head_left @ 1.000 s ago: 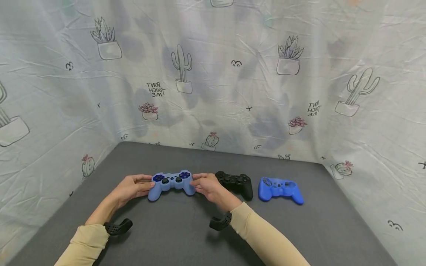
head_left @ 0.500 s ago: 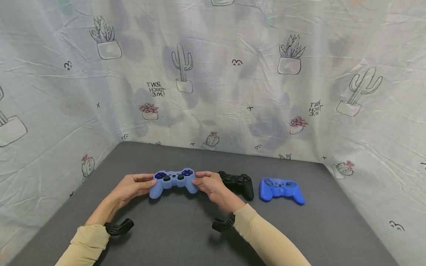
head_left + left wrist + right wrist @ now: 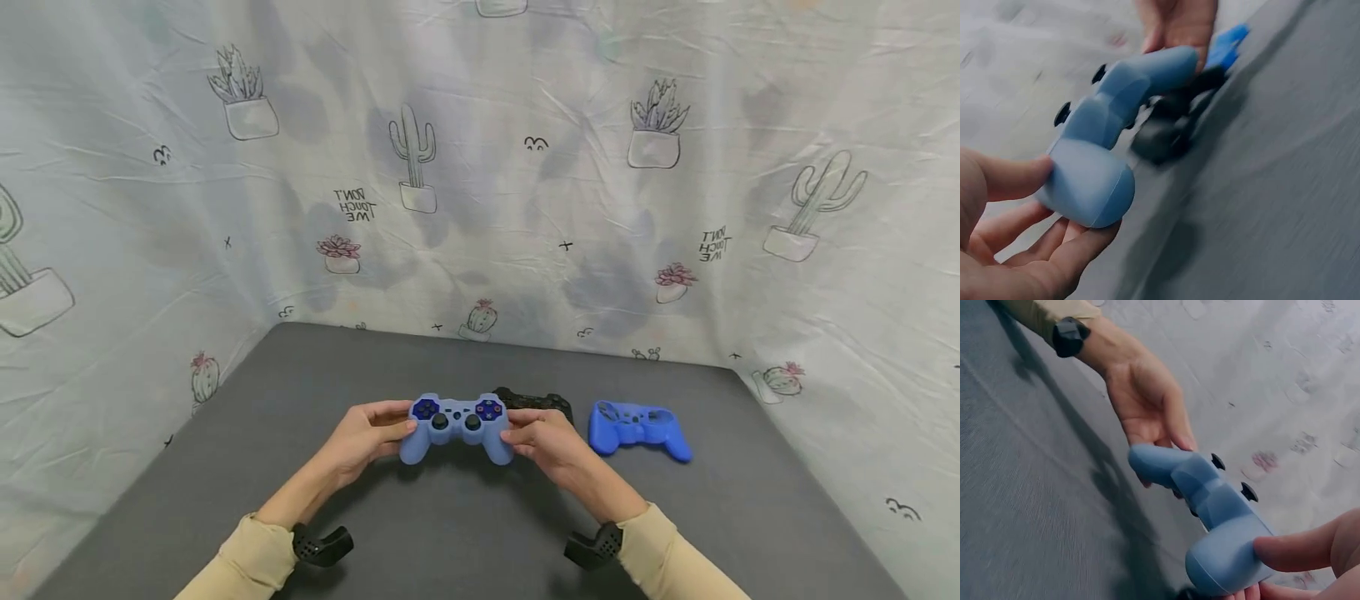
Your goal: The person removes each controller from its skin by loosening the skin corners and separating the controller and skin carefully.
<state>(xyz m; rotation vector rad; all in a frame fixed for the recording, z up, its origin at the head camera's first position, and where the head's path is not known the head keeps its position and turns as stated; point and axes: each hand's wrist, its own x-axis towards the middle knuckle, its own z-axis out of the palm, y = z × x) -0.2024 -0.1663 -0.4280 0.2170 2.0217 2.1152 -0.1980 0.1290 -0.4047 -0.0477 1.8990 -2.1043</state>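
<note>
A light blue game controller [image 3: 456, 427] with dark blue buttons and black thumbsticks is held between both hands, raised over the table. My left hand [image 3: 367, 437] grips its left end, thumb on the front and fingers behind, as the left wrist view shows on the near handle [image 3: 1088, 187]. At the other end my right hand [image 3: 551, 446] pinches the right side the same way; its thumb presses the handle [image 3: 1222, 556] in the right wrist view. Behind the right hand lies a black game controller [image 3: 536, 402], partly hidden.
A bright blue silicone controller cover [image 3: 639, 427] with open cut-outs lies right of the black controller. The dark grey table [image 3: 450, 533] meets a pale curtain [image 3: 480, 208] printed with cacti at the back and sides.
Both hands have carried the light blue controller to the right, after a small lift earlier. It now stands in front of part of the black controller's area, which the right hand covers more.
</note>
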